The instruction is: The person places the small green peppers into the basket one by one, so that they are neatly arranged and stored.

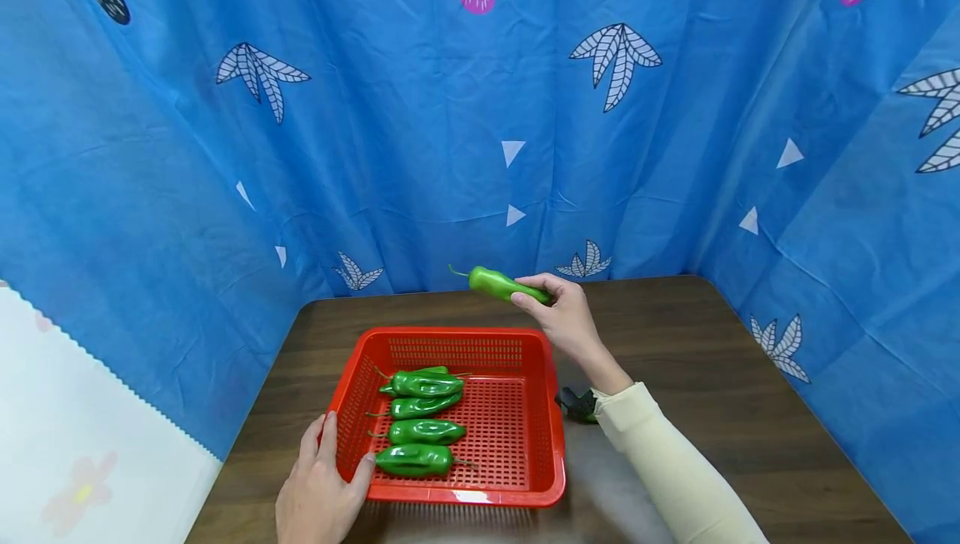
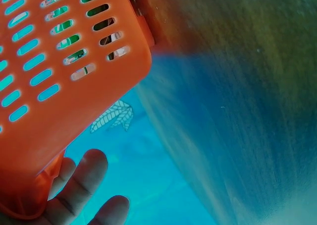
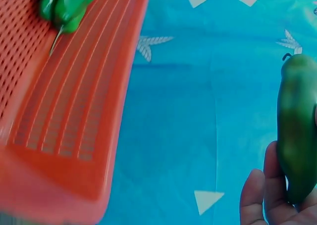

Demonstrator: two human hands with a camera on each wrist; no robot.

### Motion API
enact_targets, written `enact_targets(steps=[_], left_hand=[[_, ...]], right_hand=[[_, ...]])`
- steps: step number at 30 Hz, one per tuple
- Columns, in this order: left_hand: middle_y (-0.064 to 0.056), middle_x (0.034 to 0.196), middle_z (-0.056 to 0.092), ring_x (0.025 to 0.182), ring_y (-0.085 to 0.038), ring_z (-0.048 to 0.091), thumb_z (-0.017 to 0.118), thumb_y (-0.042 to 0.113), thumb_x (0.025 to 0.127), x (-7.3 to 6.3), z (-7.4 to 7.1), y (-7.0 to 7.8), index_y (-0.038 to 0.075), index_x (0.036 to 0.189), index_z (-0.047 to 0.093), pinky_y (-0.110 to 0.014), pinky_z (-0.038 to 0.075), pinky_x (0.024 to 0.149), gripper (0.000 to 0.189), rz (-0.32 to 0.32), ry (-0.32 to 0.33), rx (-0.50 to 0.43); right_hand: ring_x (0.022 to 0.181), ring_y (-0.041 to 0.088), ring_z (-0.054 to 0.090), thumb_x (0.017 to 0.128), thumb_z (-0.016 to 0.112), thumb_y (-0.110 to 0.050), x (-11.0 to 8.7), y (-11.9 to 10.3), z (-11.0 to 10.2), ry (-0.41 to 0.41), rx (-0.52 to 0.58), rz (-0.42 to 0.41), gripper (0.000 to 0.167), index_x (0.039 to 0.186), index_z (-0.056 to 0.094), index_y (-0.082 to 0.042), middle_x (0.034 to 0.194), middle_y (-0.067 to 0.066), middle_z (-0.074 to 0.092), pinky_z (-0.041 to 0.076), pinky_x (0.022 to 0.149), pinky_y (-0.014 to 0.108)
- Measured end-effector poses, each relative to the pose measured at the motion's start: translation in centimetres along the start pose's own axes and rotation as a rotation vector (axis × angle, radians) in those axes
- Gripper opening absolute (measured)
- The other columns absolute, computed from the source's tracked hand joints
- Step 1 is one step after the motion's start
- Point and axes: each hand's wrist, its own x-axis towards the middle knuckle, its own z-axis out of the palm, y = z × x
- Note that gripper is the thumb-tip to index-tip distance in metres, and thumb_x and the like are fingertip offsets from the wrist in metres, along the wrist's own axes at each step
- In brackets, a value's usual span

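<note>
My right hand (image 1: 567, 315) holds a long light-green pepper (image 1: 497, 284) above the back right of the red plastic basket (image 1: 553, 411). The pepper's thin curved stem points left, and its tapered end lies between thumb and fingers. In the right wrist view the same pepper (image 3: 296, 121) appears upright against the curtain. At the basket's front left corner, my left hand (image 1: 321, 481) grips the rim, thumb toward the inside and fingers along the outer wall. Several darker green peppers (image 1: 427, 431) lie roughly parallel in the left half of the basket.
A brown wooden table (image 1: 697, 361) carries the basket. Right of it a dark object with some green (image 1: 576, 404) lies partly behind the right sleeve (image 1: 667, 461). A blue patterned curtain (image 1: 420, 152) hangs behind and at the sides; white cloth (image 1: 82, 444) shows at left.
</note>
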Motion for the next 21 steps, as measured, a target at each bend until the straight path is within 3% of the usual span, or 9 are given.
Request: enact_targets(steps=[15, 21], left_hand=[[-0.017, 0.148, 0.040, 0.110, -0.043, 0.061, 0.067, 0.048, 0.088, 0.1, 0.1, 0.0, 0.002, 0.153, 0.038, -0.063, 0.053, 0.082, 0.085, 0.003, 0.010, 0.002], [-0.017, 0.147, 0.041, 0.111, -0.043, 0.061, 0.067, 0.048, 0.088, 0.1, 0.1, 0.1, 0.002, 0.152, 0.039, -0.063, 0.053, 0.084, 0.084, 0.006, 0.022, 0.001]], right_hand=[[0.090, 0.016, 0.064, 0.091, 0.074, -0.027, 0.2, 0.4, 5.8, -0.032, 0.191, 0.127, 0.026, 0.116, 0.074, -0.017, 0.108, 0.007, 0.071, 0.055, 0.077, 0.024], [0.089, 0.014, 0.065, 0.091, 0.075, -0.022, 0.0, 0.7, 7.9, -0.039, 0.288, 0.179, 0.028, 0.116, 0.073, -0.012, 0.110, 0.010, 0.072, 0.053, 0.077, 0.024]])
